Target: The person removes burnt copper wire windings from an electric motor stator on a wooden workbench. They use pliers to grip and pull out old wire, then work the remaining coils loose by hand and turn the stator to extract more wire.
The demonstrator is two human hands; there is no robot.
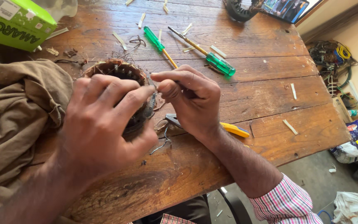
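Observation:
My left hand (100, 120) lies over a round motor stator (119, 70) with copper windings, gripping it on the wooden table (249, 83). My right hand (189, 99) is closed with thumb and forefinger pinched at the stator's right rim; what they pinch is too small to see. Under my right hand lies a yellow-handled plier (235, 130). Two green-handled screwdrivers (156, 41) (218, 62) rest just beyond the hands.
A brown cloth (17, 112) is bunched at the left. A green box (15, 23) sits at the back left. Small pale paper strips (290, 126) and wire scraps lie scattered. Tangled wires and bags (336, 58) are on the floor at right.

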